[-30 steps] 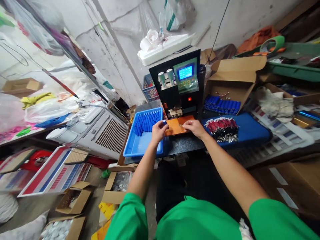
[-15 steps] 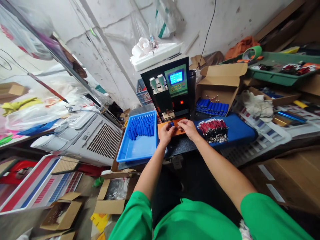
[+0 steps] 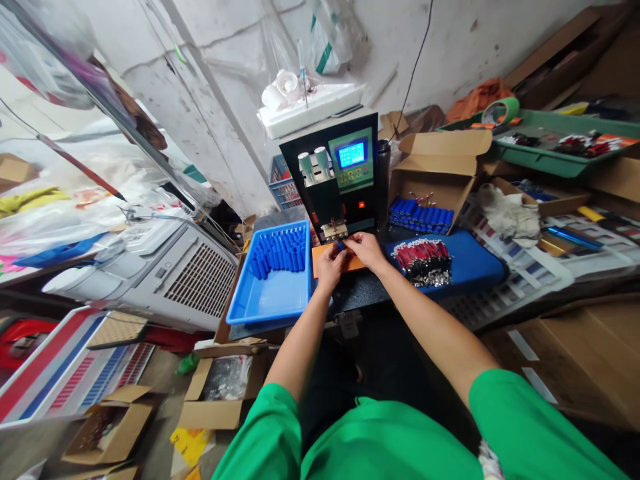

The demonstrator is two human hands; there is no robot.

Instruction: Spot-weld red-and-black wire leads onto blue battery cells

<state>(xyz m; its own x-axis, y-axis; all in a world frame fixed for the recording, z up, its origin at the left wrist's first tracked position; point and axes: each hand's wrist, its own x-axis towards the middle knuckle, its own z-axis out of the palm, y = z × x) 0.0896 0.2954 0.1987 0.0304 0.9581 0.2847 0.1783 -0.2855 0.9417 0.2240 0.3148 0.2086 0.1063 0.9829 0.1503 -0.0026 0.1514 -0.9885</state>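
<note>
My left hand [image 3: 330, 265] is closed on a blue battery cell [image 3: 341, 246], of which only a small part shows between the fingers. It is over the orange board [image 3: 356, 265] in front of a black spot welder [image 3: 369, 223] with a lit blue screen. My right hand [image 3: 367, 251] has its fingers pinched together at the cell, just below the welder's electrodes [image 3: 334, 229]. Whatever lies in that pinch is too small to make out. Left of my hands, a blue tray [image 3: 270, 300] holds many upright blue cells [image 3: 280, 252].
Red and black wire leads [image 3: 423, 260] lie in a pile on a blue surface [image 3: 477, 261] at the right. Behind them, an open cardboard box [image 3: 440, 180] holds cells with leads. A green tray [image 3: 545, 157] stands farther right. A grey air cooler [image 3: 195, 273] is at the left.
My right hand has moved left and up, closing the gap to the left hand and the cell. My left hand stays nearly in place. The view has shifted slightly.
</note>
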